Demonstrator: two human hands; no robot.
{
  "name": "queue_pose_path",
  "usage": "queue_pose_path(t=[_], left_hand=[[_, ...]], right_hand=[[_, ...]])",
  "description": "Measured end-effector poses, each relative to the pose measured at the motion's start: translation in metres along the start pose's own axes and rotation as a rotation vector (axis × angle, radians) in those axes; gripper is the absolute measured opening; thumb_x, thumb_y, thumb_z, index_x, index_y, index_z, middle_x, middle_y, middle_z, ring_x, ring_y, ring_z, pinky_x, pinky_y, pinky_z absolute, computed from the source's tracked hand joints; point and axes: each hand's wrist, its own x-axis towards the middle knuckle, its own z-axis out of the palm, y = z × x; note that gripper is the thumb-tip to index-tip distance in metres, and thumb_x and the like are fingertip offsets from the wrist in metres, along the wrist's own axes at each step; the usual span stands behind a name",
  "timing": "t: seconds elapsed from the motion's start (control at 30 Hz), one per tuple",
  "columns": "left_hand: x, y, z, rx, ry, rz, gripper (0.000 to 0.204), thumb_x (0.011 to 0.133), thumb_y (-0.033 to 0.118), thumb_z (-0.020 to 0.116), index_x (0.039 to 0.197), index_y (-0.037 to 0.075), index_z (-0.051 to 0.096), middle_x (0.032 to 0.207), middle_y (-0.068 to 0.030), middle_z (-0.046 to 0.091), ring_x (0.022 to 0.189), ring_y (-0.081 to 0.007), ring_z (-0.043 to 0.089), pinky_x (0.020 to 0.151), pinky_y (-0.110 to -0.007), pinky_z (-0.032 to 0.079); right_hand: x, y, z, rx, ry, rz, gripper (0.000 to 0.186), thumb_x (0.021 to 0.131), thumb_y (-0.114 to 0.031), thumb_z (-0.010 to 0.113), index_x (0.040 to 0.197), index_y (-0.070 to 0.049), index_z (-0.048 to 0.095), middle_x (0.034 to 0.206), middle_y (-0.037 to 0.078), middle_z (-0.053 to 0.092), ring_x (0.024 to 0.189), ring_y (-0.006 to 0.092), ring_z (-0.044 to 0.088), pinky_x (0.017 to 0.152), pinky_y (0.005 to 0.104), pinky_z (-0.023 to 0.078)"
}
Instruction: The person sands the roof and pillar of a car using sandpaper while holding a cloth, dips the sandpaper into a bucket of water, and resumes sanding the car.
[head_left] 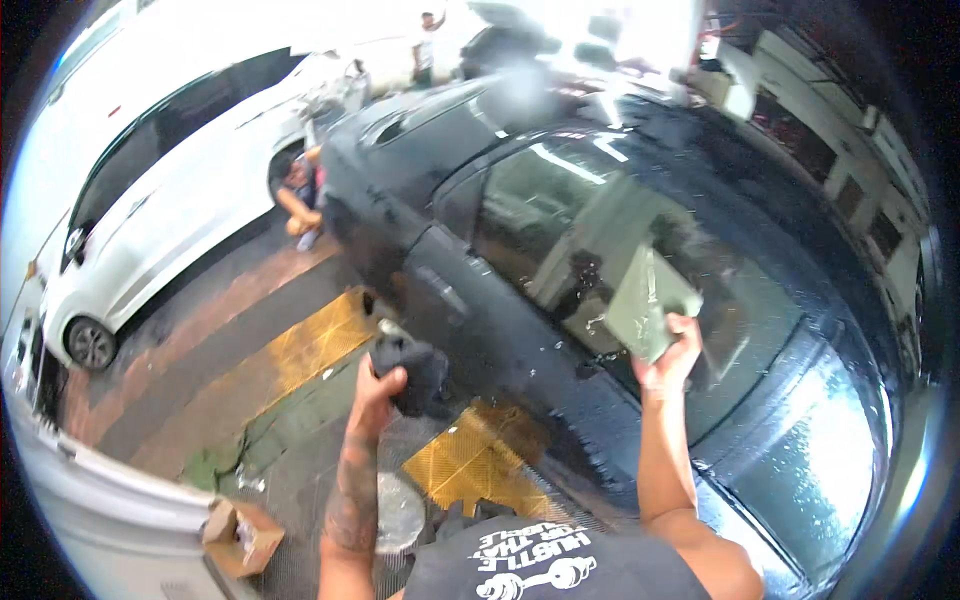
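Note:
In my right hand (673, 358) is a pale green block (637, 300) that looks like a large sponge, with my fingers closed round its lower edge. It is in front of the side window (545, 225) of a dark, wet car (510, 340); I cannot tell whether it touches the glass. My left hand (376, 396) is closed on a bunched black cloth (418, 372), held beside the car's lower side. White flecks and drops dot the window and the paint.
A round, pale bucket (400, 512) stands near my left forearm. An open cardboard box (242, 540) is at the lower left. Yellow floor grating (480, 460) lies by the dark car. Beyond are a white car (190, 190), a crouching person (299, 200) and a standing person (425, 50).

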Motion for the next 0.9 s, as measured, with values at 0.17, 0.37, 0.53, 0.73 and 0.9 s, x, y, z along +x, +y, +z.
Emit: queue_pose_path(t=[0.17,0.37,0.53,0.73,0.9], left_hand=[[0.158,0.105,0.202,0.378,-0.257,0.478,0.072,0.08,0.017,0.086,0.141,0.002,0.052,0.122,-0.0077,0.066,0.11,-0.0195,0.064,0.1,-0.036,0.051],[0.275,0.115,0.446,1.012,-0.428,0.812,0.113,0.073,0.054,0.083,0.151,-0.01,0.032,0.156,-0.0317,0.035,0.148,-0.0418,0.034,0.123,-0.053,0.027],[0.284,0.037,0.527,1.237,-0.54,0.995,0.129,0.068,0.086,0.069,0.16,0.006,0.028,0.162,-0.0262,0.03,0.152,-0.0484,0.023,0.119,-0.073,0.013],[0.353,0.059,0.482,1.032,-0.589,1.121,0.058,0.075,0.051,0.079,0.119,0.015,0.071,0.117,-0.013,0.068,0.111,-0.0318,0.065,0.093,-0.049,0.052],[0.455,0.103,0.412,1.172,-0.564,0.985,0.054,0.079,0.049,0.077,0.114,0.008,0.07,0.103,-0.0171,0.076,0.096,-0.0365,0.073,0.088,-0.048,0.057]], right_hand=[[0.018,-0.159,0.065,-0.236,-0.053,-0.793,0.049,0.089,-0.019,0.06,0.136,-0.004,0.056,0.124,0.01,0.066,0.116,0.0241,0.065,0.099,0.0411,0.052],[0.116,-0.264,0.014,-1.815,0.015,-1.126,0.062,0.107,-0.032,0.043,0.158,0.0,0.032,0.165,0.019,0.033,0.155,0.0311,0.025,0.127,0.0422,0.015],[0.11,-0.29,0.0,-2.407,0.17,-0.978,0.063,0.109,-0.034,0.038,0.159,0.003,0.029,0.165,0.022,0.029,0.156,0.035,0.022,0.127,0.0449,0.015],[0.142,-0.192,0.055,-2.258,0.343,-1.24,0.053,0.1,-0.034,0.057,0.141,0.0,0.049,0.144,0.018,0.052,0.142,0.0366,0.04,0.122,0.0516,0.024],[0.185,-0.121,0.112,-2.496,0.54,-0.931,0.063,0.106,-0.042,0.039,0.16,-0.01,0.031,0.158,0.026,0.037,0.149,0.0453,0.03,0.123,0.0621,0.015]])
